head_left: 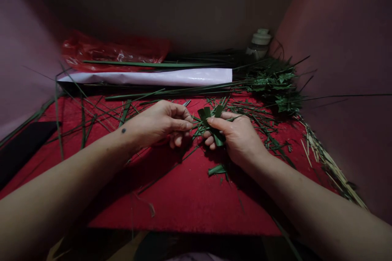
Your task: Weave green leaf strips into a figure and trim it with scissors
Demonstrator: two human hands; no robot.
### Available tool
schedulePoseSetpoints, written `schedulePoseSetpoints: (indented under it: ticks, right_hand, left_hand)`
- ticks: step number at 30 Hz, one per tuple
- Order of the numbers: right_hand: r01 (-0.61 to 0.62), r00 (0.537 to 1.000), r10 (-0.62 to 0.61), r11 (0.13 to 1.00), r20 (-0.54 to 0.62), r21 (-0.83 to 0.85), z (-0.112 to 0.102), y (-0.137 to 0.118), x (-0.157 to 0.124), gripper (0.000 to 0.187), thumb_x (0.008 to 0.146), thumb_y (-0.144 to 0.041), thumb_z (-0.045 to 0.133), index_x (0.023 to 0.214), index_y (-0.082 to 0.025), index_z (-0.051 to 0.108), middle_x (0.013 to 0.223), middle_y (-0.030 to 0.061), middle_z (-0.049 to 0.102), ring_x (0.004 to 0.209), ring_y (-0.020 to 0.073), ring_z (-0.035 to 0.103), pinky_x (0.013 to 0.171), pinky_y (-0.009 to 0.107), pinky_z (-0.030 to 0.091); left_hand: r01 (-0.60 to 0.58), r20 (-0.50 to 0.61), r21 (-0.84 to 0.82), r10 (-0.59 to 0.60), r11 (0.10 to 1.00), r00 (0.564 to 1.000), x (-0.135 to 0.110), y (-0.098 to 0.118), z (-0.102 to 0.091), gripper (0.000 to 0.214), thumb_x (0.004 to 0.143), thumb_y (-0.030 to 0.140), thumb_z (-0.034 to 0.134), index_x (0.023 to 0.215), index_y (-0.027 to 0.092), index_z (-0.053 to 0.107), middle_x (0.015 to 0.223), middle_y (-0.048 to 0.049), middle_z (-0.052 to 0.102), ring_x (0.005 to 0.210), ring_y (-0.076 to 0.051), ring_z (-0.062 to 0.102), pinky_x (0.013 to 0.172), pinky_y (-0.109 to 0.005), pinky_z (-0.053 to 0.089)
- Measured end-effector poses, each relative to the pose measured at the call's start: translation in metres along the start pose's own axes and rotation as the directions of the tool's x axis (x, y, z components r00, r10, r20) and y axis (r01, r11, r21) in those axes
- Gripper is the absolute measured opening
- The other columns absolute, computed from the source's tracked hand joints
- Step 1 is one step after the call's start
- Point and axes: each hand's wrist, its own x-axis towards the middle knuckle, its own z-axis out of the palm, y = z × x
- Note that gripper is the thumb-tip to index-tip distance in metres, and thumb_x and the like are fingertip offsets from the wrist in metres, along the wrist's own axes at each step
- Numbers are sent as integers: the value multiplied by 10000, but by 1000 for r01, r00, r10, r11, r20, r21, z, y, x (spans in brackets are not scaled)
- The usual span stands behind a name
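Note:
My right hand (235, 136) is closed on a small folded piece of green leaf strips (211, 116), thumb on top, above the red mat (183, 195). Just to its left, my left hand (162, 124) has its fingers curled, thumb tip pinched against a thin strip that runs toward the folded piece. Both hands are almost touching over the middle of the mat. Loose green strips and trimmings (217, 169) lie under and around them.
A white rolled sheet (153, 77) lies across the back of the mat, a red plastic bag (113, 51) behind it. Finished green leaf pieces (275, 83) are heaped at the back right beside a pale jar (259, 43). Dry pale stalks (327, 161) line the right edge.

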Motion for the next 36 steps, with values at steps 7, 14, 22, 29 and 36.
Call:
schedulePoseSetpoints:
  ticks: [7, 14, 22, 29, 36]
  right_hand:
    - [2, 998, 3, 996, 64, -87, 4, 1, -5, 109, 727, -235, 584, 728, -134, 546, 564, 38, 617, 419, 129, 564, 342, 185, 441]
    - [-14, 999, 17, 998, 43, -69, 5, 1, -5, 90, 721, -219, 571, 762, -142, 550, 563, 27, 610, 426, 130, 564, 359, 195, 450]
    - [25, 999, -23, 997, 34, -74, 6, 3, -5, 70, 740, -213, 539, 768, -150, 528, 566, 17, 604, 444, 134, 573, 378, 213, 475]
    - [99, 995, -95, 981, 34, -166, 5, 5, -5, 81, 733, -225, 564, 743, -146, 549, 534, -1, 585, 412, 121, 552, 356, 202, 465]
    - [46, 999, -46, 988, 6, -144, 5, 4, -5, 96, 741, -236, 559, 767, -148, 531, 529, -2, 580, 432, 141, 569, 369, 227, 480]
  left_hand:
    - [-64, 5, 1, 64, 998, 998, 0, -4, 9, 39, 750, 167, 553, 729, 146, 528, 476, 24, 557, 395, -76, 503, 374, -160, 392]
    - [-140, -88, 93, 148, 986, 985, -3, -3, 13, 149, 782, 246, 531, 667, 153, 511, 415, 55, 469, 341, -42, 404, 320, -130, 300]
    - [-115, -27, 158, 121, 981, 992, 2, -8, 9, 143, 777, 284, 517, 707, 159, 514, 458, 35, 511, 357, -71, 450, 343, -171, 349]
    - [-158, -43, 158, 167, 975, 985, 5, -6, 14, 170, 786, 272, 508, 659, 161, 483, 440, 50, 487, 366, -63, 442, 353, -165, 351]
    - [-132, 6, 67, 131, 989, 991, 6, -11, 11, 58, 759, 188, 520, 718, 148, 527, 457, 48, 487, 338, -56, 411, 324, -169, 329]
